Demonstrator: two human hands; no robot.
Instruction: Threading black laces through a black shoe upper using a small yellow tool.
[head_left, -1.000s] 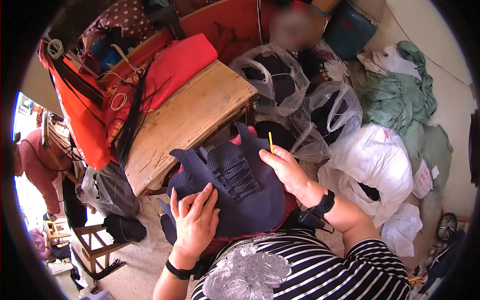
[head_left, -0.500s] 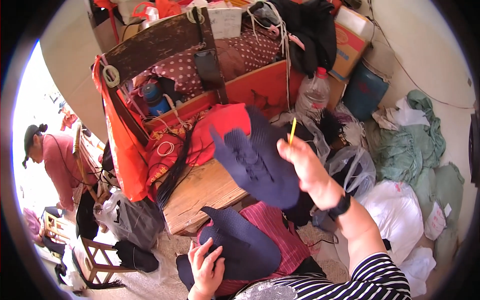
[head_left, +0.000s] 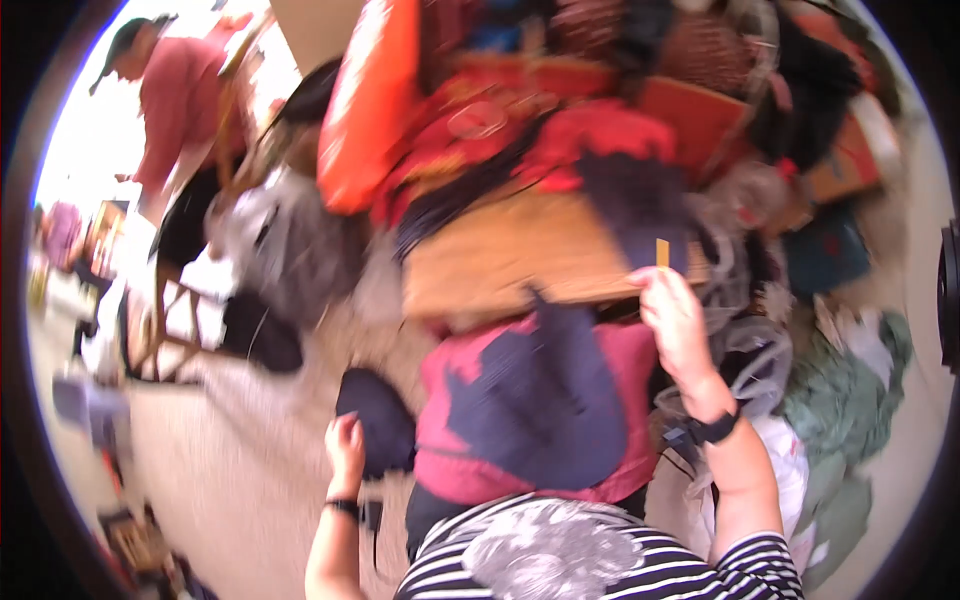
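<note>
My right hand (head_left: 678,318) is closed on a thin yellow stick (head_left: 663,254) at the bench's near right. Just beyond its fingers, a dark blue knitted shoe upper (head_left: 628,200) lies on the wooden bench (head_left: 500,255); whether the hand touches it I cannot tell. Across my lap, on a maroon cloth (head_left: 445,475), are more dark blue knitted uppers (head_left: 560,410), overlapping, with pointed ends up. My left hand (head_left: 345,448), out to the left, has curled fingers at the edge of a dark rounded fabric piece (head_left: 375,420) and seems to grip it. Blur softens details.
Red cloth (head_left: 600,135) and black cords (head_left: 470,205) lie on the bench's far side. An orange-red bag (head_left: 372,110) hangs at its left. A wooden stool (head_left: 165,335) and grey plastic bag (head_left: 285,235) stand left. Green cloth (head_left: 850,385) lies right. Another person (head_left: 185,90) bends far left.
My view has swung left and down. My left hand has left the lap for the left side, at a dark piece. The upper by my right hand now lies on the bench; the yellow stick stays held.
</note>
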